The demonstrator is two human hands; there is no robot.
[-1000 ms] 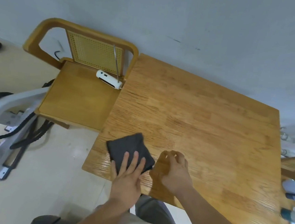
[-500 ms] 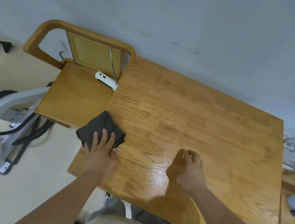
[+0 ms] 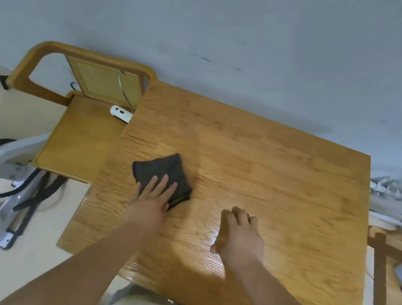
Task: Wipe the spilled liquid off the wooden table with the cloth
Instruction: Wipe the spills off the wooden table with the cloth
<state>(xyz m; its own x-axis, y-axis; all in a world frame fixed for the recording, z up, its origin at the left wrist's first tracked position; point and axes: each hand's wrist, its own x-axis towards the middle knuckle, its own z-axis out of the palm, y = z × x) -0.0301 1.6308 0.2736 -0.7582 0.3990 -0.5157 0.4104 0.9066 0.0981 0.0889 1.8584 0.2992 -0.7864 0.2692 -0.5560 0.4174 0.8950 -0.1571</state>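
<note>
Item: dark folded cloth (image 3: 163, 173), lying left of centre in the frame on the wooden table (image 3: 277, 183). Left hand (image 3: 151, 204) presses it flat, fingers spread, nothing gripped. Right hand (image 3: 239, 236), loosely curled and empty, rests on the wood. Step: wiping in progress. Sheen remains lower centre; next stroke likely sweeps there.

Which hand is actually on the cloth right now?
The left hand: its fingers lie flat and spread on the dark cloth. The right hand rests loosely curled on the bare wooden table, apart from the cloth.
</note>
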